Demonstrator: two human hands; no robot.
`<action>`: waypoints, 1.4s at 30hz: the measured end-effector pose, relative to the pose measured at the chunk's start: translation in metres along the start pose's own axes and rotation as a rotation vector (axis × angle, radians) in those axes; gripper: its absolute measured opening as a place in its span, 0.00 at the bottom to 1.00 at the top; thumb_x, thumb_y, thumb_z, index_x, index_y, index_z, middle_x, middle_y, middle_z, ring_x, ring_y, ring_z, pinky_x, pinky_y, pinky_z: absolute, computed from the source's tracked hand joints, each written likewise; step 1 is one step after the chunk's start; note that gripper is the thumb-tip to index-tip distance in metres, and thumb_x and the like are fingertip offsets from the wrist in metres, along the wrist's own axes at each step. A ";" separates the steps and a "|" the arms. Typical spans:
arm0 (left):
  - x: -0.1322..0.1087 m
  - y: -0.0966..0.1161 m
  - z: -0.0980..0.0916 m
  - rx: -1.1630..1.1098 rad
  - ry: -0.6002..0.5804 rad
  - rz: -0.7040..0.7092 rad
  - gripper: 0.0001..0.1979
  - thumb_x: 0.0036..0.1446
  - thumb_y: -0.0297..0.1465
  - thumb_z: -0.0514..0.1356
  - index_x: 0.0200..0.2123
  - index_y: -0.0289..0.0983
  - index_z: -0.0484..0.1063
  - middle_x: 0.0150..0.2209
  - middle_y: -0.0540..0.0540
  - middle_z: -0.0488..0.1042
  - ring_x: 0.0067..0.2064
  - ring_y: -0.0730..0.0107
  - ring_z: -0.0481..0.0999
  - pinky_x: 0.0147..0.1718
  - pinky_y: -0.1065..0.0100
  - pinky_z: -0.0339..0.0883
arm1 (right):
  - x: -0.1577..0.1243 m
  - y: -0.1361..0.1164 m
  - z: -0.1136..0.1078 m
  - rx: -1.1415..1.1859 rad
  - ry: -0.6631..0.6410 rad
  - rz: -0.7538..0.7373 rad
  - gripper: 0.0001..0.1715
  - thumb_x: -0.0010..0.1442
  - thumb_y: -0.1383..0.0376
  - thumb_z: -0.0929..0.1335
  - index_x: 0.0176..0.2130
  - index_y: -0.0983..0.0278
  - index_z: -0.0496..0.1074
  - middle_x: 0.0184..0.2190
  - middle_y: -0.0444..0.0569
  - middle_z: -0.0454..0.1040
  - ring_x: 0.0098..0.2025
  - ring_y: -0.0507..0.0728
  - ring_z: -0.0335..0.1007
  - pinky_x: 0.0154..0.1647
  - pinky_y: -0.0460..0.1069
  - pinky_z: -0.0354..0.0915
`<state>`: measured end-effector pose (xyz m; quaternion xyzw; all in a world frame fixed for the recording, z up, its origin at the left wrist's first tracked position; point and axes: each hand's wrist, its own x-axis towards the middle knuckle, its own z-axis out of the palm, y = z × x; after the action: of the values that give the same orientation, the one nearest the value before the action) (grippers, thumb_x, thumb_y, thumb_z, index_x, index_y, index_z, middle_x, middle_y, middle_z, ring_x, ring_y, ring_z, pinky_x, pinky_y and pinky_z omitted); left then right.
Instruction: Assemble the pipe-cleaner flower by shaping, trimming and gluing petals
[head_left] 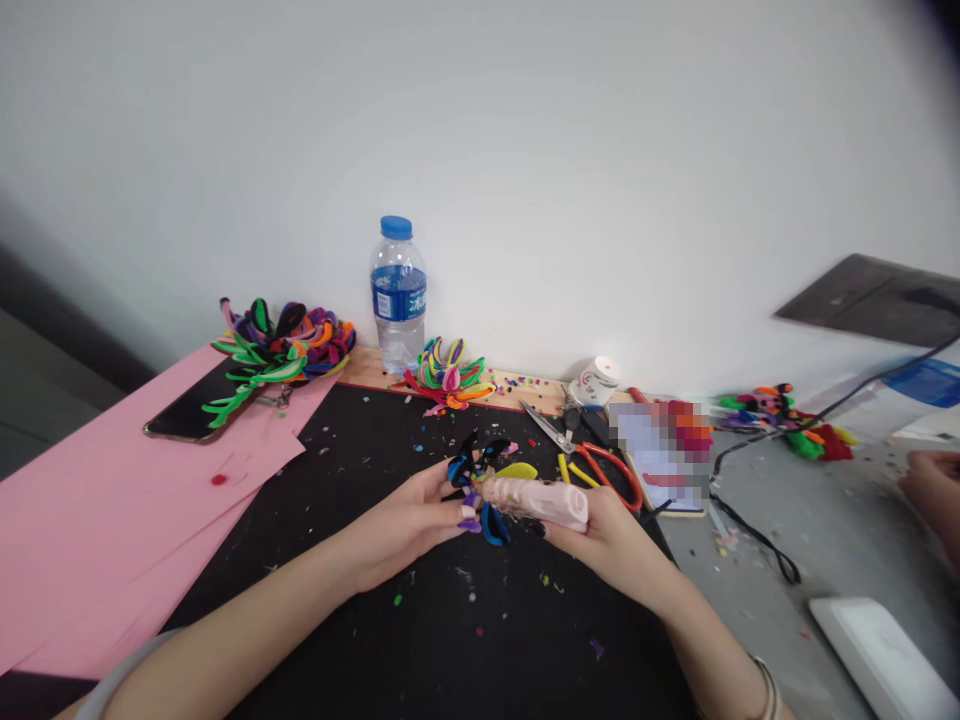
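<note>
In my left hand (409, 525) is a small flower of pipe-cleaner loops (493, 524), in blue, black, purple and yellow, pinched between thumb and fingers. My right hand (607, 545) is wrapped round a pale pink tool that looks like a hot glue gun (547, 502). Its narrow tip points left at the flower's centre; whether it touches cannot be made out. Both hands are above a black mat (442, 650). Just beyond my right hand lie scissors (611, 472) with red-orange handles, open, and short yellow pieces.
A water bottle (399, 300) stands against the wall beside pipe-cleaner bundles (450, 375). At left, a phone (191, 405) lies on pink sheets (112, 510). On the right are a white cup (596, 382), a lit phone (667, 470), a black cable (757, 530) and another person's hand (934, 495).
</note>
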<state>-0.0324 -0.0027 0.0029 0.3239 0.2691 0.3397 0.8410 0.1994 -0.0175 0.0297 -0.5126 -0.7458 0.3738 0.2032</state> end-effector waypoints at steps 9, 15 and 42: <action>0.001 -0.001 -0.001 -0.005 -0.010 0.001 0.22 0.49 0.22 0.60 0.49 0.40 0.65 0.48 0.42 0.68 0.49 0.63 0.67 0.52 0.58 0.54 | 0.000 0.000 -0.001 -0.007 -0.059 0.013 0.06 0.53 0.67 0.62 0.32 0.67 0.67 0.23 0.42 0.63 0.23 0.48 0.52 0.24 0.43 0.53; 0.000 -0.001 0.000 0.014 -0.023 -0.008 0.22 0.48 0.22 0.60 0.48 0.40 0.66 0.46 0.44 0.69 0.48 0.63 0.68 0.51 0.60 0.56 | 0.000 0.000 0.000 0.029 -0.042 0.010 0.04 0.53 0.68 0.62 0.29 0.67 0.66 0.22 0.41 0.62 0.23 0.48 0.51 0.24 0.43 0.53; 0.001 -0.001 -0.002 0.023 -0.007 -0.011 0.23 0.47 0.23 0.62 0.48 0.41 0.66 0.46 0.44 0.70 0.47 0.64 0.68 0.50 0.61 0.56 | 0.000 0.007 -0.001 -0.025 0.048 -0.002 0.08 0.53 0.65 0.63 0.24 0.66 0.62 0.19 0.40 0.56 0.21 0.47 0.47 0.20 0.43 0.48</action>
<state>-0.0327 -0.0022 0.0009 0.3332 0.2719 0.3309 0.8400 0.2044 -0.0161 0.0247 -0.5233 -0.7458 0.3519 0.2149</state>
